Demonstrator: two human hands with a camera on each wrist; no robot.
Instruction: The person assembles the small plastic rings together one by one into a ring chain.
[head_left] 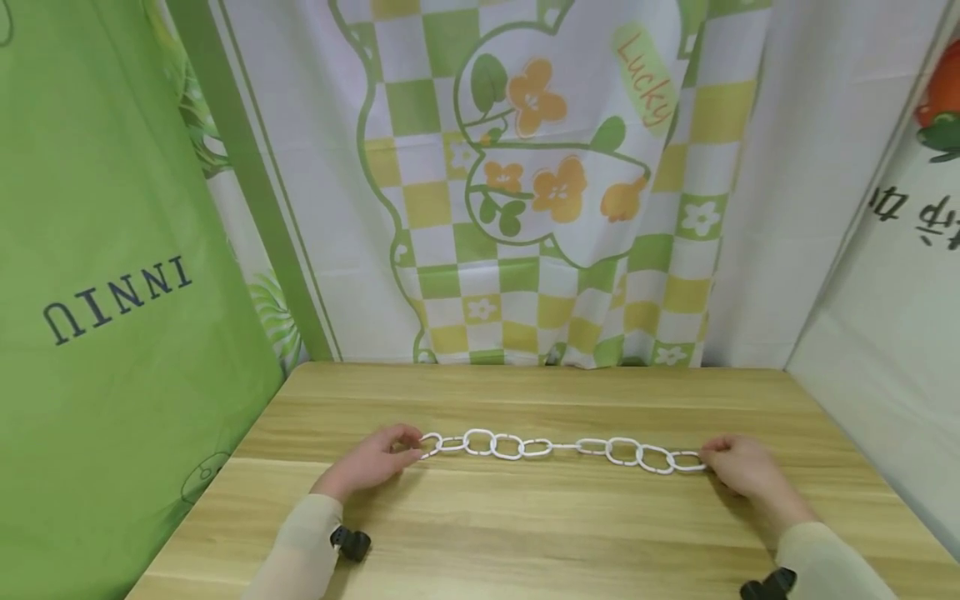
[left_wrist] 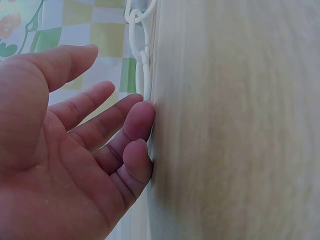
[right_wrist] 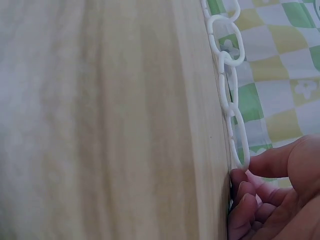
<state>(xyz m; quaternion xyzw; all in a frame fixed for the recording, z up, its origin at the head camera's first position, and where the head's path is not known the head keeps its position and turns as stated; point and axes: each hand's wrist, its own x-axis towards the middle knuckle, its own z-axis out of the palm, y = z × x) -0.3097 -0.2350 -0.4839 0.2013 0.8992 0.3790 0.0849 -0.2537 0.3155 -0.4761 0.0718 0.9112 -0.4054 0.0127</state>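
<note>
A white plastic chain [head_left: 507,447] of linked oval rings lies across the wooden table, stretched from one hand to the other. At its left end, my left hand [head_left: 382,460] rests with fingertips beside the last link. In the left wrist view the thumb of that hand [left_wrist: 65,135] stands well apart from the loosely bent fingers, and nothing is pinched between them. My right hand [head_left: 742,469] pinches the link at the right end. The right wrist view shows this end link [right_wrist: 238,142] between thumb and forefinger of the hand [right_wrist: 280,195], close to the tabletop.
The wooden table [head_left: 525,533] reaches back to a checked curtain [head_left: 495,283]. A green cloth [head_left: 112,417] hangs along the left side and a white one [head_left: 885,333] along the right. Each sleeve has a small black device [head_left: 351,543] at the wrist.
</note>
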